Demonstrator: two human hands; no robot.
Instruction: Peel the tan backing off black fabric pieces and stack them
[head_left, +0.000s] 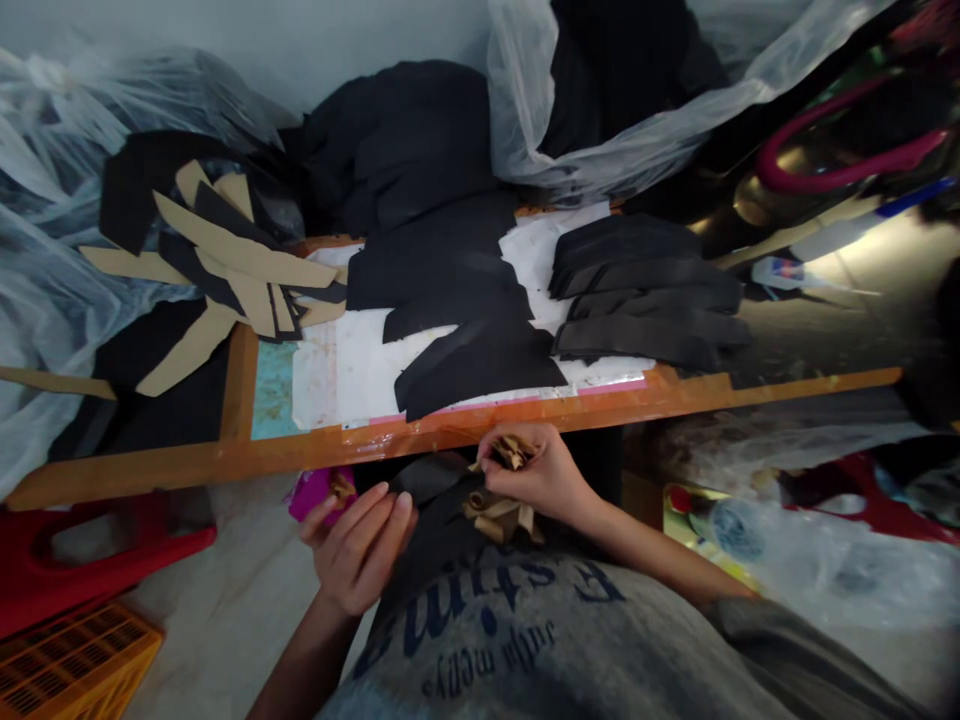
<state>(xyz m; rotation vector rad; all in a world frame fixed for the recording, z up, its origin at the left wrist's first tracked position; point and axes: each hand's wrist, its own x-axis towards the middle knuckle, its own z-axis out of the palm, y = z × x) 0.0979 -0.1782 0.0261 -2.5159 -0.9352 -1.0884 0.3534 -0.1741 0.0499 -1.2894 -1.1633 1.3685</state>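
My right hand (536, 478) is closed around a bunch of crumpled tan strips (514, 452), just below the table's front edge. More curled tan strips (499, 518) lie on my lap beneath it. My left hand (364, 545) is to the left, its fingers bent beside a dark piece (429, 478) on my lap; whether they grip it is unclear. A purple item (319, 492) with a tan scrap shows behind the left fingers. On the table, overlapping black cut pieces (472, 350) lie over white paper (319, 380).
The table's taped wooden edge (285, 455) crosses in front of me. Tan and black pieces (247, 255) pile up at left, black stacks (645, 290) at right. A red stool (180, 545) and an orange crate (82, 655) stand lower left, plastic bags (847, 560) lower right.
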